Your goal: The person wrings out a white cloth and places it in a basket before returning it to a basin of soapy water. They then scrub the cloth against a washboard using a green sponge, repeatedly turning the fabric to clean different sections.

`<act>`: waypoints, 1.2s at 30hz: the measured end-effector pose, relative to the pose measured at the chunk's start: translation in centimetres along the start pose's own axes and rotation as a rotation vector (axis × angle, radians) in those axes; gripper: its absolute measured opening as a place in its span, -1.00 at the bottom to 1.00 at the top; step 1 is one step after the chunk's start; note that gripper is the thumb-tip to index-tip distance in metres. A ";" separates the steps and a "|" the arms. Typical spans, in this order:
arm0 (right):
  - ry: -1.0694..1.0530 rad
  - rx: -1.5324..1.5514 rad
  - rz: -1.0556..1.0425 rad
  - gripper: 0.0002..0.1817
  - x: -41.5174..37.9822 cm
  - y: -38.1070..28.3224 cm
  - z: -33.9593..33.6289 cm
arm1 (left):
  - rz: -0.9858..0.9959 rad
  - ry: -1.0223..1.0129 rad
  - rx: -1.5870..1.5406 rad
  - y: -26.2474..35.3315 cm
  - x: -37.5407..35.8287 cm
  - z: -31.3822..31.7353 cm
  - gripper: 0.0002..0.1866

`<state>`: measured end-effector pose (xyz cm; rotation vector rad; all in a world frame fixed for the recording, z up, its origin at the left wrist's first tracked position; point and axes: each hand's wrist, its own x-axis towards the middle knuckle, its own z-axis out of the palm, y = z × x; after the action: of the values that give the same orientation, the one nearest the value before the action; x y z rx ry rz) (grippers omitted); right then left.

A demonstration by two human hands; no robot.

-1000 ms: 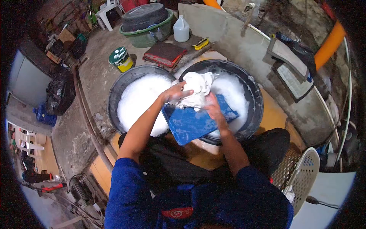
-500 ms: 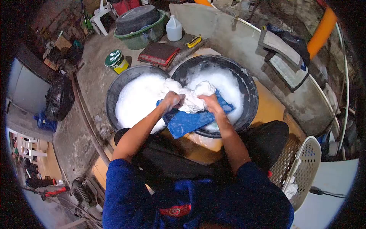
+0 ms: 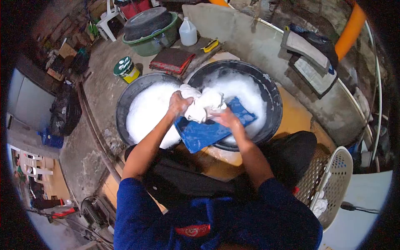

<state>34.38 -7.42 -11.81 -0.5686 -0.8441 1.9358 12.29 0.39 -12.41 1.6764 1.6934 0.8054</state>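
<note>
A bunched wet white cloth [image 3: 203, 104] is between my hands, above a blue washboard [image 3: 204, 134]. My left hand [image 3: 180, 104] grips the cloth's left side, near the rim of the left basin. On the cloth's lower right, my right hand [image 3: 226, 117] has its fingers curled around or under the fabric; the fingertips are partly hidden. The washboard lies slanted across the near rim of the right black basin [image 3: 276, 104]. White suds [image 3: 152, 108] fill the left black basin [image 3: 121, 110], and more foam is in the right one.
Behind the basins are a lidded bucket [image 3: 126, 68], folded dark mats [image 3: 172, 60], a yellow-handled brush [image 3: 211, 46], a white jug [image 3: 188, 32] and a green tub [image 3: 150, 46]. A beige laundry basket [image 3: 339, 177] stands at my right. Mats [image 3: 312, 71] hang over the low wall.
The white cloth has been gathered into a rounder bundle. My left hand has shifted left and slightly up. My right hand has moved a little down and left, under the cloth's right side.
</note>
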 end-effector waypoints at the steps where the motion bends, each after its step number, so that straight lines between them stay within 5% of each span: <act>1: -0.068 0.006 0.075 -0.49 0.0 -0.3 -1.2 | 0.066 0.036 0.082 1.6 -1.0 -1.0 -0.43; 4: -0.216 0.315 0.177 -0.39 -0.4 -1.9 -1.6 | 0.146 -0.005 0.204 6.3 -2.9 -3.9 -0.41; 5: -0.161 0.049 0.152 -0.20 0.5 -2.3 -1.2 | 0.211 -0.004 0.244 6.3 -2.7 -4.2 -0.46; 9: -0.180 -1.177 -0.406 -0.01 1.9 -2.4 1.4 | 0.310 -0.020 0.226 6.6 -2.7 -4.0 -0.46; 12: -0.098 -1.177 -0.534 0.06 2.2 0.1 3.5 | 0.366 -0.273 0.303 8.6 -3.8 -3.6 -0.44; 14: -0.021 -1.132 -0.456 0.01 1.6 0.6 3.8 | 0.645 -0.238 0.316 7.9 -4.3 -2.5 -0.50; 16: 0.067 -1.119 -0.290 -0.05 1.3 1.7 3.2 | 0.491 -0.396 0.342 8.8 -4.9 -3.2 -0.49; 20: 0.087 -0.907 -0.400 -0.25 2.6 3.4 1.0 | 0.217 -0.578 -0.127 6.3 -3.3 -5.2 -0.31; 22: 0.104 -0.815 -0.341 -0.29 2.5 2.8 0.5 | 0.279 -0.698 0.084 5.6 -4.1 -6.7 -0.22; 23: 0.095 -0.787 -0.344 -0.31 3.0 3.1 -0.4 | 0.300 -0.803 -0.124 5.2 -4.6 -6.9 -0.14; 28: 0.151 -0.617 -0.518 -0.39 3.4 4.5 -0.5 | 0.264 -0.455 -0.094 5.0 -5.3 -4.6 -0.28; 31: 0.156 0.183 -0.238 -0.33 4.3 3.4 0.2 | 0.200 -0.305 -0.158 6.8 -5.7 -4.2 -0.42; 34: 0.369 -0.867 -0.751 -0.42 4.8 5.3 0.3 | 0.498 0.118 0.274 7.2 -6.8 -2.2 -0.43; 35: 0.469 -1.234 -0.931 -0.46 4.4 4.5 1.3 | 0.438 0.202 0.293 7.5 -7.2 -1.4 -0.45; 36: 0.465 -1.218 -0.936 -0.48 4.2 4.0 2.0 | 0.449 0.268 0.314 8.7 -8.3 -1.1 -0.49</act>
<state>28.81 -5.76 -13.75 -1.0018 -1.5528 0.2755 16.88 -7.81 -4.82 2.3036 1.7071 1.0496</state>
